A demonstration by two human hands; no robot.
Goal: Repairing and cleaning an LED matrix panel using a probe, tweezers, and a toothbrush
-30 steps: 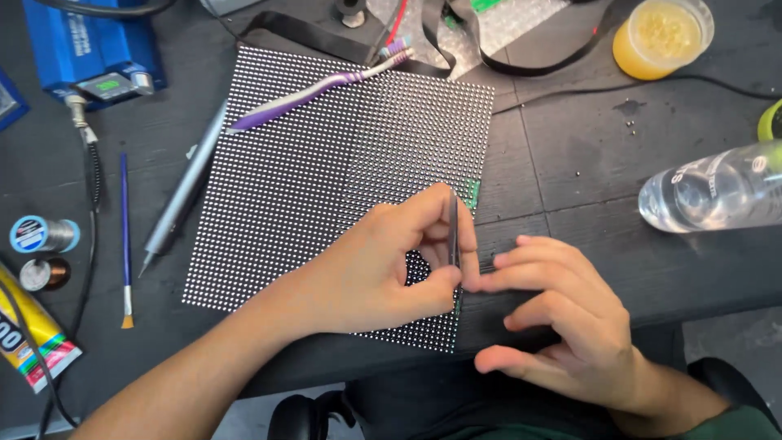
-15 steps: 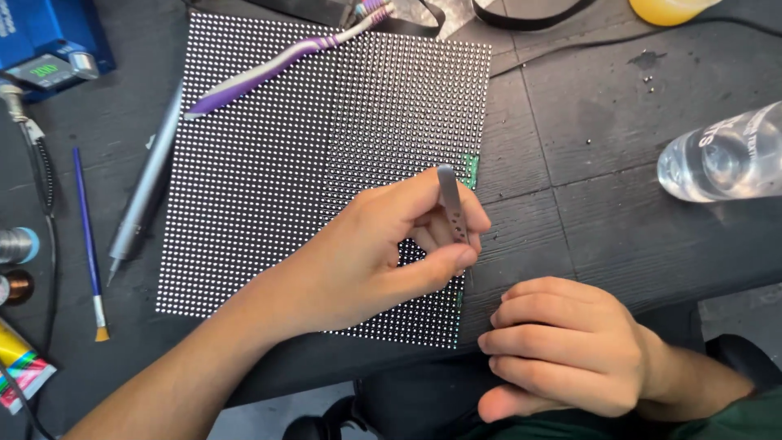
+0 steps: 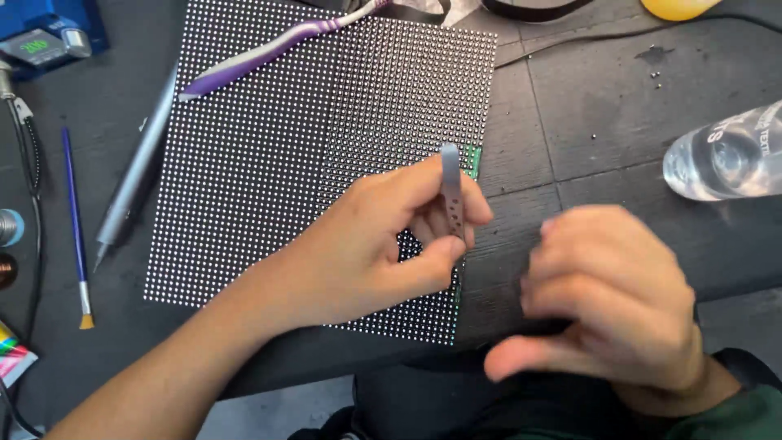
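Keep tweezers [image 3: 452, 200] pinched upright in left hand [image 3: 383, 240], over right edge of dotted panel [image 3: 326, 147] on table [image 3: 586, 147]; lower tips squarely between dots; steady with right hand [image 3: 611, 305], loosely curled, blurred, holding nothing visible; avoid water bottle [image 3: 725, 155] near right.

A second ago we had our right hand [image 3: 611, 305] pressed against our left hand [image 3: 383, 244] at the grey tweezers [image 3: 452, 195]. Now the two are apart: the right hand has drawn back toward the near right, off the dotted panel [image 3: 309, 163], blurred and loosely curled. The left hand alone pinches the tweezers, raised more upright.
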